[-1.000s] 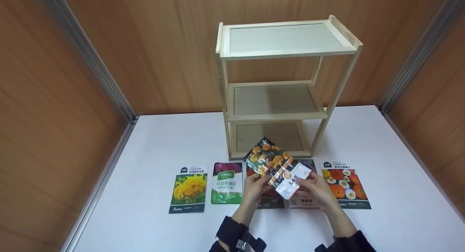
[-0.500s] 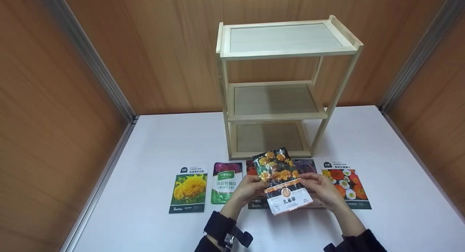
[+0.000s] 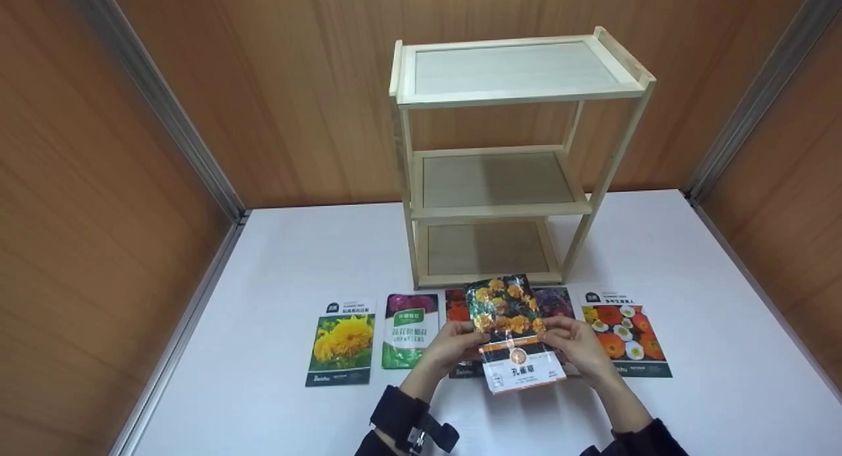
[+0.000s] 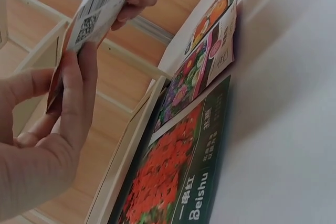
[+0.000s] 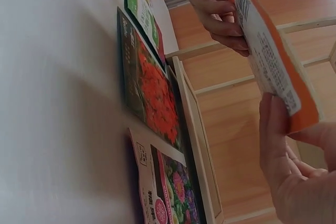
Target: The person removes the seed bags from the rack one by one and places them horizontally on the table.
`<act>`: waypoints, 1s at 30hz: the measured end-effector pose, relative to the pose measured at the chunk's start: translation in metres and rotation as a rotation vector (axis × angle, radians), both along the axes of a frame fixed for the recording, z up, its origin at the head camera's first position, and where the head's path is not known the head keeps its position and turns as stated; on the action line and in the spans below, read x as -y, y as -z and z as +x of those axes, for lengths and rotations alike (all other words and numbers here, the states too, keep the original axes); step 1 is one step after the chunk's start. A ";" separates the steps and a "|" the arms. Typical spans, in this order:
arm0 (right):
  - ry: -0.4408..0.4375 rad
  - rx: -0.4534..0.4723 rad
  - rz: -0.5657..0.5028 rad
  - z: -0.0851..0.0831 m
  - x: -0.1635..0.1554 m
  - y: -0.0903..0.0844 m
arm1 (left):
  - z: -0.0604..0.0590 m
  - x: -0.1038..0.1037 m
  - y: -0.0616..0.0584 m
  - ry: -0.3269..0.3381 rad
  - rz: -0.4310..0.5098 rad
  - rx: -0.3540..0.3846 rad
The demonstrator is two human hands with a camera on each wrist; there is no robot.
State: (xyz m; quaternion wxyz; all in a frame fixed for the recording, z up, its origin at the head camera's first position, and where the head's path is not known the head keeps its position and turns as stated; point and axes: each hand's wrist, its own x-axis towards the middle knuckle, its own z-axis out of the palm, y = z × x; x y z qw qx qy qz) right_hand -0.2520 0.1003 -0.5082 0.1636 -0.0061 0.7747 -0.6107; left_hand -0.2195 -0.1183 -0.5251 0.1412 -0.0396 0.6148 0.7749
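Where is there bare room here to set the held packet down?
All three tiers of the rack are bare. The table is free left of the rack, right of it, and along the near edge by the sleeves. It is crowded in the packet row, under both hands, left hand and right hand, which hold the marigold packet.

Held above the near table (image 3: 276,245) between left hand (image 3: 451,343) and right hand (image 3: 575,343): seed packet (image 3: 513,334). Below it, packet row (image 3: 368,337). Farther back, shelf rack (image 3: 506,160).
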 end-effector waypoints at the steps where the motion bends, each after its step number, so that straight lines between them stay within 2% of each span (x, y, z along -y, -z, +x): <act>1: 0.018 -0.007 0.020 0.000 0.000 0.001 | 0.001 -0.002 0.000 -0.014 -0.002 -0.003; 4: 0.058 -0.013 0.063 0.000 0.000 0.005 | 0.005 -0.006 -0.003 -0.060 -0.021 -0.031; 7: 0.075 -0.008 0.095 -0.001 -0.004 0.010 | 0.013 -0.007 -0.012 -0.116 -0.062 -0.080; 10: 0.070 -0.021 0.144 -0.003 -0.012 0.015 | 0.022 -0.006 -0.025 -0.168 -0.180 -0.160; 13: 0.072 -0.026 0.177 -0.004 -0.022 0.017 | 0.020 -0.001 -0.014 -0.220 -0.353 -0.259; 17: 0.102 0.004 0.201 -0.006 -0.038 0.021 | 0.014 0.009 0.011 -0.293 -0.541 -0.346; 20: 0.135 0.022 0.232 -0.008 -0.054 0.025 | 0.018 0.014 0.016 -0.330 -0.640 -0.377; 30: 0.239 -0.033 0.310 -0.025 -0.122 0.027 | 0.028 0.037 0.033 -0.275 -0.953 -0.380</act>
